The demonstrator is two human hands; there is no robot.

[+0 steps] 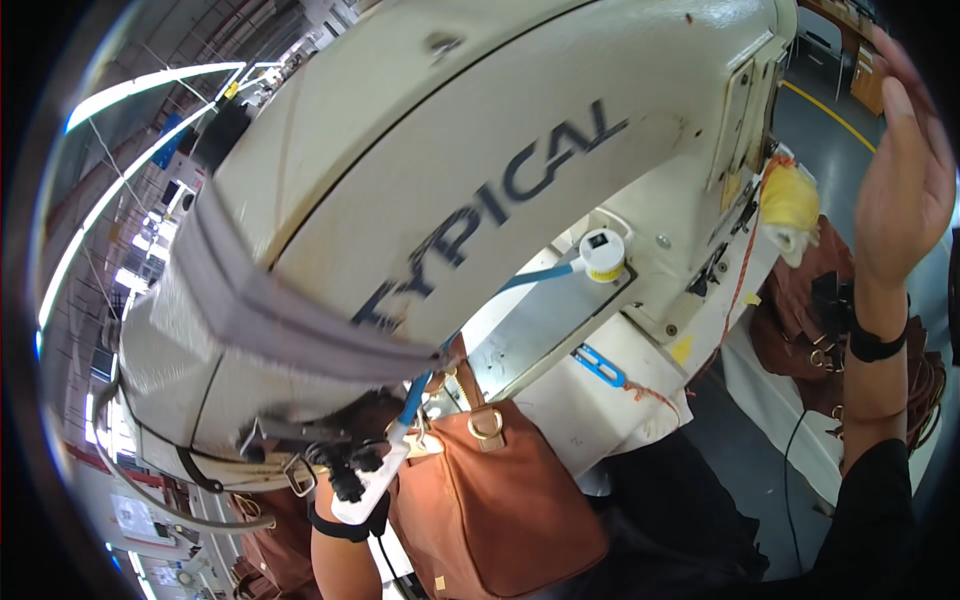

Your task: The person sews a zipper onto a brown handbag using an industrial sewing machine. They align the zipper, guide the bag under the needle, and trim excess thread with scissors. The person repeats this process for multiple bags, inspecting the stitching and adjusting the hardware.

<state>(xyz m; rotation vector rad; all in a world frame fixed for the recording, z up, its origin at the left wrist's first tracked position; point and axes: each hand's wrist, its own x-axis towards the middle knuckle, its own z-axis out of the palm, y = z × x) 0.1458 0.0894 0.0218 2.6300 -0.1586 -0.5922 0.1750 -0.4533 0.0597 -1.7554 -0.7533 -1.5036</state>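
Note:
A large cream sewing machine [420,190] fills the middle of the view. Under its needle end stands a brown leather handbag [500,520], with a strap tab and a metal ring at its top. My left forearm [345,565] comes up at the bag's left side; its hand is hidden behind the machine head and a white lamp head [372,488]. At the far right my right hand [912,185] is raised, its fingers stretched out and nothing visible in it. Beside that hand hangs a yellow cloth bundle [790,205] on the machine's end.
A blue-stemmed lamp has its round white base [603,255] on the machine bed. On the white table lies a blue plastic tool [600,366] tied with orange cord. More brown leather bags [800,320] are piled at right, others [275,545] at lower left. A thin black cable [790,480] hangs at right.

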